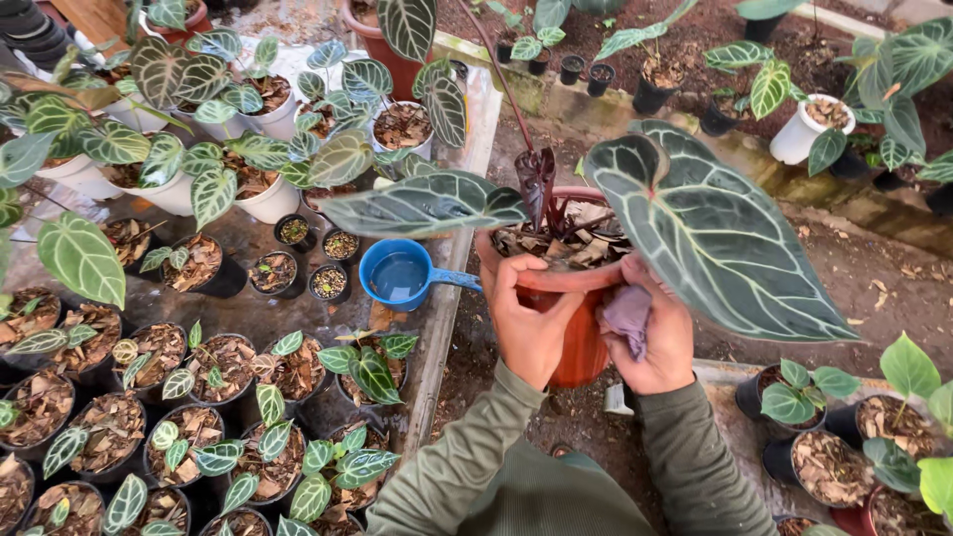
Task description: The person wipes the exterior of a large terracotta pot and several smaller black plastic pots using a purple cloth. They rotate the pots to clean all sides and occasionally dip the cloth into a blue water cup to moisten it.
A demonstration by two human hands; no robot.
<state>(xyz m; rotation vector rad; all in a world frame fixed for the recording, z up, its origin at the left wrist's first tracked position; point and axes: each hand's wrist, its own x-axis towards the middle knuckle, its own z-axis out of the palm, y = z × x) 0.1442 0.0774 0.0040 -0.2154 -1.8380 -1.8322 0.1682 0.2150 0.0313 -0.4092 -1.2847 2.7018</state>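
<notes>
While both hands clasp it, the scene reads so:
Bench (pixel 452 298): left of the person, crowded with small potted plants in black and white pots.
Leaf (pixel 710 223): big, dark green, pale-veined — spreads right over the pot.
Pot (pixel 579 342): terracotta, held up in front of the person, dry chips on its soil.
Scoop (pixel 402 275): blue, water inside — on the bench, its handle toward the pot.
Left hand (pixel 524 323): grasping the pot's rim and side.
Right hand (pixel 655 337): clenched on a cloth (pixel 627 316), purple, pressed to the pot's side.
</notes>
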